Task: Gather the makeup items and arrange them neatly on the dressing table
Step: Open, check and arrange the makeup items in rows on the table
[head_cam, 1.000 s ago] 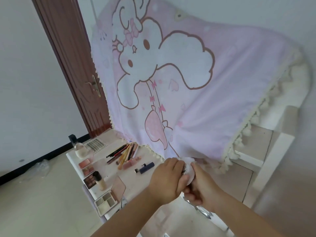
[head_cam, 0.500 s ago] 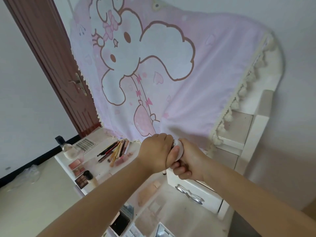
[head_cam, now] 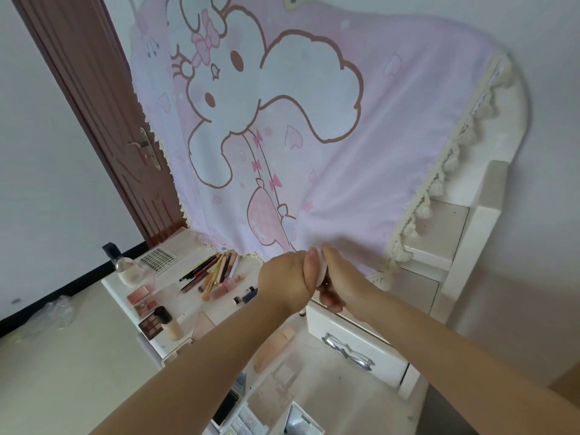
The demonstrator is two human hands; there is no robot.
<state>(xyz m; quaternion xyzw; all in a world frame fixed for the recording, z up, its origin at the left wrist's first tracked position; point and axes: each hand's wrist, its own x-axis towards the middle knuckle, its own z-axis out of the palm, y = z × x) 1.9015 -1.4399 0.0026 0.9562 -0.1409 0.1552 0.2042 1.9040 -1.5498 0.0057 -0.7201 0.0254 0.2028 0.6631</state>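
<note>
- While both arms reach out over the dressing table (head_cam: 194,306), the left hand (head_cam: 287,282) and right hand (head_cam: 340,282) meet around a small round white item (head_cam: 320,271), maybe a compact or puff, can't really tell which.
- Left hand's fingers are curled over the item from the left, thumb lying along its edge. Right hand's fingers are curled under and behind it from the other side. So both are gripping the same white thing, pressed right up together.
- Just behind the fingertips hangs a pink cloth (head_cam: 314,136) with a cartoon bunny print and a cream tassel fringe; the item sits right at its bottom edge.
- Left of the left hand's knuckles, on the tabletop: a fanned bunch of pencils and brushes (head_cam: 213,271), and nearer the fingers a dark blue tube (head_cam: 248,296) lying flat.
- Further left again: a clear glass bottle (head_cam: 125,268) with a black cap, a couple of blush compacts (head_cam: 139,298), a foundation bottle (head_cam: 169,323) standing upright, and a brown eyeshadow palette (head_cam: 150,327) touching it.
- Below the right hand's fingers there's a white drawer (head_cam: 361,350) with a metal handle.
- Under the left forearm, more palettes (head_cam: 238,416) are partly hidden, too blurry to sort out.
- Brown door (head_cam: 103,120) sits way off left of everything.
</note>
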